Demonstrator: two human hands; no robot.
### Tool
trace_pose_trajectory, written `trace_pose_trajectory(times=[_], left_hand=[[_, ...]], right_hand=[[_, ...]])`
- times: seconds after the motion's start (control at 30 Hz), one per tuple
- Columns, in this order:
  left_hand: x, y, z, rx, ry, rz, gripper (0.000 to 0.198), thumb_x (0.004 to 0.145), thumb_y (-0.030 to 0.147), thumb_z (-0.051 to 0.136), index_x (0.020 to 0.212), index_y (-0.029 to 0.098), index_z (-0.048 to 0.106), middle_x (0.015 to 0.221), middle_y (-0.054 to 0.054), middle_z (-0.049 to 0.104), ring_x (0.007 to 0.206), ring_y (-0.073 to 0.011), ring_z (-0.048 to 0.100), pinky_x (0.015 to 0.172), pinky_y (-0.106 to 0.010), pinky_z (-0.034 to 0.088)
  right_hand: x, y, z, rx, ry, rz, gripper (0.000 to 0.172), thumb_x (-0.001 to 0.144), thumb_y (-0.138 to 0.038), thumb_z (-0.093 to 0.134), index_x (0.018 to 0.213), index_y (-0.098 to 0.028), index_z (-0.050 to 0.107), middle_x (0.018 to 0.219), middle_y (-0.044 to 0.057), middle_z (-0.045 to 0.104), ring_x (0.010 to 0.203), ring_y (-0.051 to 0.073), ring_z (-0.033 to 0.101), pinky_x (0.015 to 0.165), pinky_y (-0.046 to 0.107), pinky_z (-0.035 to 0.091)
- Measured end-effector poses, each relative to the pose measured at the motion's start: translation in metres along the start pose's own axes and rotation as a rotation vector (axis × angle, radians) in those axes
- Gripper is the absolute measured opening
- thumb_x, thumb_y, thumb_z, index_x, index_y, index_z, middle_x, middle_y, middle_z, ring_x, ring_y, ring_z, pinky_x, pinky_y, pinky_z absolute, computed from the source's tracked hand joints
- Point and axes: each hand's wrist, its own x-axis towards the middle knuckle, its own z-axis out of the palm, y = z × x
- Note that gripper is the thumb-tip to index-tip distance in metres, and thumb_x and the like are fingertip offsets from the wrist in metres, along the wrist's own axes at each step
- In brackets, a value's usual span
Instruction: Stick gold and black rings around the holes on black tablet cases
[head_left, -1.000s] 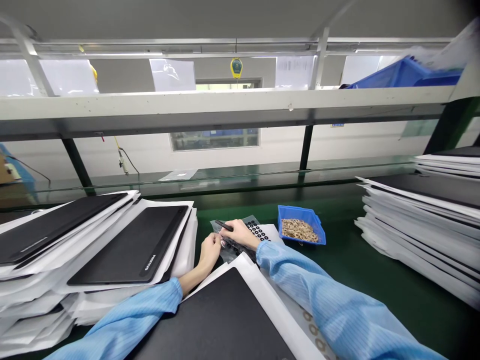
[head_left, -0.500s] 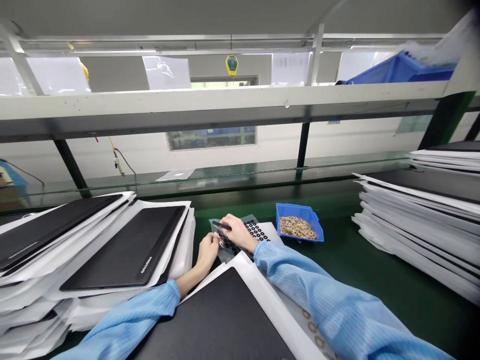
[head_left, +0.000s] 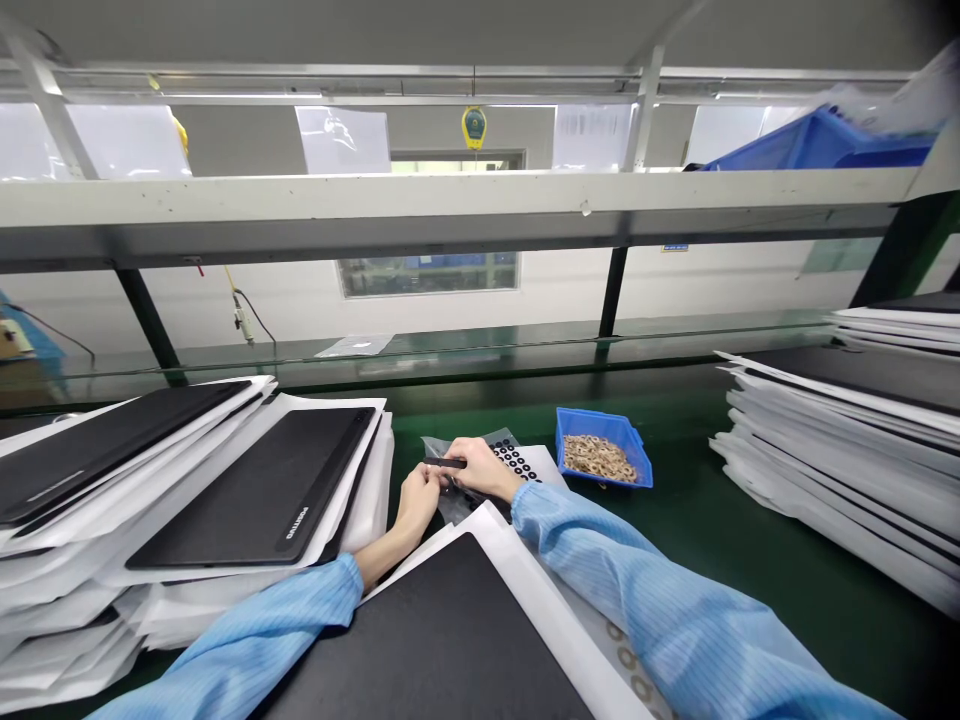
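Green bench mat - my right hand pinches a thin black tool over the dotted sticker sheet, which lies just past the near black panel. My left hand is curled, fingertips on the sheet's edge - can't tell if it grips. Blue tray of rings sits near the sheet, to its right.

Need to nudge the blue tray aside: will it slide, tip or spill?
The tray is low and wide, so it would probably slide on the mat rather than tip. It looks like thin plastic, likely light. The rings lie loose in a heap, so a sharp push may scatter them. The right hand, holding a tool, is apart from it.
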Motion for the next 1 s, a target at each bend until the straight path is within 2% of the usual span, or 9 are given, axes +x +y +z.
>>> trace_pose_trajectory(times=[0.3,0.5,0.6,0.7,0.8,0.83,0.9,0.97,1.0], left_hand=[[-0.005,0.003,-0.002,0.055,-0.015,0.023,0.026,0.092,0.032,0.054,0.111,0.014,0.057,0.108,-0.007,0.060,0.090,-0.0187,0.061,0.078,-0.038,0.052],[-0.009,0.009,-0.001,0.101,0.133,0.013,0.028,0.091,0.030,0.055,0.115,0.015,0.055,0.113,-0.008,0.058,0.095,-0.0203,0.060,0.081,-0.040,0.051],[-0.013,0.015,-0.001,0.137,0.207,0.005,0.031,0.091,0.030,0.056,0.117,0.015,0.053,0.116,-0.009,0.056,0.097,-0.0212,0.059,0.081,-0.041,0.051],[-0.021,0.031,-0.009,0.194,0.201,0.019,0.031,0.091,0.031,0.056,0.117,0.015,0.053,0.116,-0.009,0.055,0.098,-0.0216,0.058,0.082,-0.042,0.050],[-0.035,0.059,-0.026,0.266,0.025,0.079,0.024,0.092,0.028,0.053,0.111,0.014,0.055,0.109,-0.007,0.056,0.096,-0.0204,0.057,0.082,-0.039,0.048],[-0.041,0.070,-0.033,0.286,-0.086,0.114,0.020,0.091,0.027,0.052,0.105,0.014,0.057,0.103,-0.006,0.058,0.094,-0.0192,0.056,0.082,-0.036,0.047],[-0.057,0.092,-0.051,0.316,-0.373,0.173,0.014,0.083,0.029,0.062,0.088,0.016,0.061,0.089,-0.001,0.060,0.084,-0.0182,0.056,0.079,-0.031,0.046],[-0.079,0.110,-0.069,0.339,-0.593,0.236,0.016,0.081,0.035,0.063,0.083,0.019,0.063,0.085,0.000,0.060,0.082,-0.0185,0.056,0.079,-0.030,0.044],[-0.092,0.116,-0.077,0.413,-0.686,0.396,0.019,0.085,0.040,0.057,0.090,0.021,0.061,0.091,0.000,0.059,0.085,-0.0186,0.055,0.080,-0.030,0.043]], right_hand=[[-0.004,0.009,0.001,0.143,-0.038,0.189,0.027,0.091,-0.031,0.055,0.112,-0.014,0.058,0.111,0.007,0.061,0.093,0.021,0.062,0.078,0.039,0.053],[-0.003,0.005,-0.014,0.256,-0.067,0.280,0.027,0.091,-0.031,0.055,0.111,-0.014,0.058,0.108,0.007,0.061,0.088,0.019,0.062,0.074,0.036,0.054],[-0.006,-0.013,-0.037,0.313,-0.081,0.298,0.022,0.091,-0.031,0.055,0.101,-0.012,0.060,0.093,0.004,0.063,0.073,0.014,0.062,0.063,0.029,0.053],[-0.029,-0.040,-0.069,0.391,-0.099,0.314,0.018,0.086,-0.024,0.057,0.075,-0.011,0.061,0.059,-0.004,0.053,0.048,0.007,0.047,0.046,0.020,0.038],[-0.078,-0.071,-0.098,0.481,-0.156,0.347,0.014,0.074,-0.019,0.060,0.062,-0.012,0.060,0.046,-0.008,0.040,0.043,0.005,0.035,0.042,0.020,0.026],[-0.098,-0.081,-0.105,0.509,-0.193,0.368,0.011,0.071,-0.019,0.062,0.062,-0.013,0.061,0.046,-0.008,0.040,0.043,0.005,0.034,0.042,0.020,0.025],[-0.136,-0.102,-0.112,0.536,-0.274,0.369,0.008,0.069,-0.020,0.062,0.066,-0.012,0.065,0.052,-0.005,0.047,0.049,0.007,0.040,0.046,0.020,0.030],[-0.167,-0.122,-0.112,0.520,-0.333,0.439,0.010,0.069,-0.021,0.062,0.067,-0.012,0.066,0.055,-0.004,0.051,0.053,0.008,0.043,0.048,0.019,0.032],[-0.178,-0.130,-0.110,0.504,-0.351,0.484,0.011,0.069,-0.022,0.061,0.066,-0.013,0.065,0.055,-0.004,0.050,0.053,0.008,0.042,0.047,0.019,0.032]])
